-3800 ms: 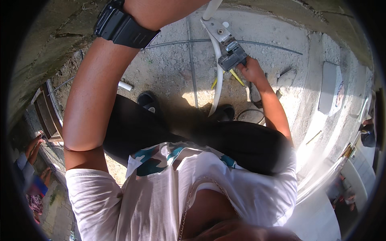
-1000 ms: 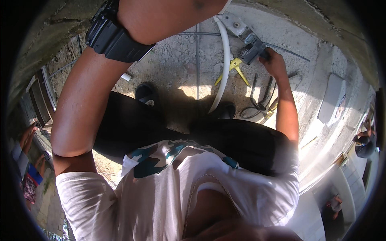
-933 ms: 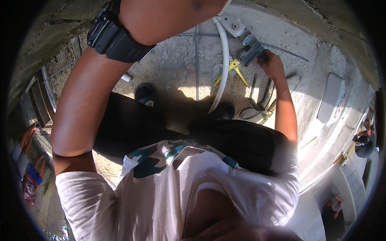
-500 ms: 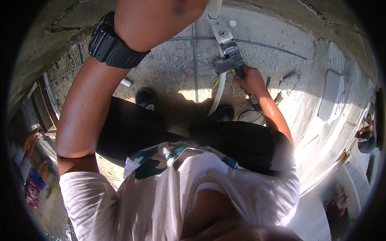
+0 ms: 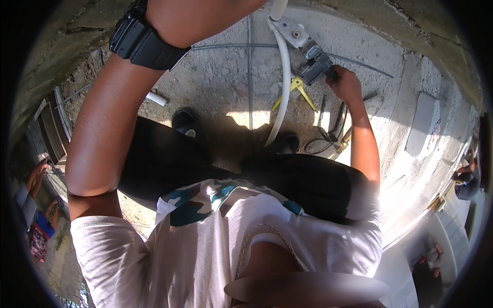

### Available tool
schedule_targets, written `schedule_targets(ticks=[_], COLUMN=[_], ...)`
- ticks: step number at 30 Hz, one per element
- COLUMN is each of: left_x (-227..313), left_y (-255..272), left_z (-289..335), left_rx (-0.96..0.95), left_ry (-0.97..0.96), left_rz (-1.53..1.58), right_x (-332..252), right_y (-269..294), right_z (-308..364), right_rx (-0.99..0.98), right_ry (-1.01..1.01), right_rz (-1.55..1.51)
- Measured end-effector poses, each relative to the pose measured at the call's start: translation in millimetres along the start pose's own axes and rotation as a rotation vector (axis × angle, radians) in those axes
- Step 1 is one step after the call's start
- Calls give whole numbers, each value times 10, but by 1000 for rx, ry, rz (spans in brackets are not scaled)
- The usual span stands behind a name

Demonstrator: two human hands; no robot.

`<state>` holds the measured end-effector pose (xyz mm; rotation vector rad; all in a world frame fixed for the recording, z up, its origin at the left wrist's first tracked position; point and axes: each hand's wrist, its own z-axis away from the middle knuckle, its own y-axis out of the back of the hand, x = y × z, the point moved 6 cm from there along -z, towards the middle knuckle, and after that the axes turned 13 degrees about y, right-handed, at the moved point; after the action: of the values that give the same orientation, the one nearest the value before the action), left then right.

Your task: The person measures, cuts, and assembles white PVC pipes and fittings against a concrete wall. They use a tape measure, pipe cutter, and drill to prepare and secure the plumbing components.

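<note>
While the right hand (image 5: 346, 84) folds its fingers round the tool (image 5: 314, 66), the metal plate (image 5: 292, 32) at its far end appears to meet the white pipe (image 5: 279, 9) — a steady hold, plate square to the pipe, should serve best. The right forearm (image 5: 365, 138) reaches forward; the left hand (image 5: 205, 19), bent across the top, has its fingers out of view — their grip I cannot tell.

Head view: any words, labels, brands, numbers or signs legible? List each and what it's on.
None readable.
Black wristwatch: no legible lettering.
Grey tool in the right hand: any marking too small to read.
Flat grey panel: dark patch along its edge, too blurred to tell whether it's lettering.
</note>
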<state>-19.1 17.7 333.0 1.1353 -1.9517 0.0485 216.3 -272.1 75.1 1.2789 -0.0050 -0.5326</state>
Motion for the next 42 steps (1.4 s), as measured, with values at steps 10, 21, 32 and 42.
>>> schedule_targets(ticks=[10,21,32,42], left_x=[-46,9,-35,-81], left_y=[-25,-28,-17,-21], left_z=[30,20,39,54], left_rx=[-2,-49,-46,-10], left_ry=[-101,-58,-83,-97], left_rz=[-65,-116,-101,-14], right_x=[140,-793,-204,432], right_y=[-55,-472,-143,115], right_z=[19,331,121,-92], right_rx=[46,-112,-11,169], right_ry=[-49,-14,-34,-38], right_rz=[-52,-274,-73,1])
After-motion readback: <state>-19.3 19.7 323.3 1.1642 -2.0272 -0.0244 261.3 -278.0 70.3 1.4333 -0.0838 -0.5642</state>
